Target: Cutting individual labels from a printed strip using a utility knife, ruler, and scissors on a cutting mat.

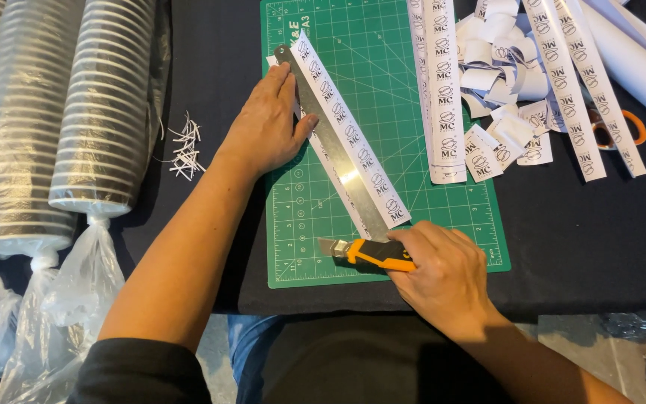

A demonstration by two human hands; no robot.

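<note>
The left hand (267, 120) lies flat and spread on the metal ruler (330, 142), pinning the printed paper strip (353, 138) slantwise on the green cutting mat (383, 67). The right hand (443, 273) grips the orange utility knife (364, 253) at the ruler's near end. If the ruler slides, the blade could stray toward the fingertips at its edge; the mat's front border leaves little room.

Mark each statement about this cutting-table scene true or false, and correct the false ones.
1. The left hand presses on a metal ruler. True.
2. The right hand holds scissors. False: it holds an orange knife.
3. The ruler lies on a green mat. True.
4. The printed strip lies left of the ruler. False: it lies along the ruler's right edge.
5. Stacked cups in plastic sleeves lie at the left. True.
</note>
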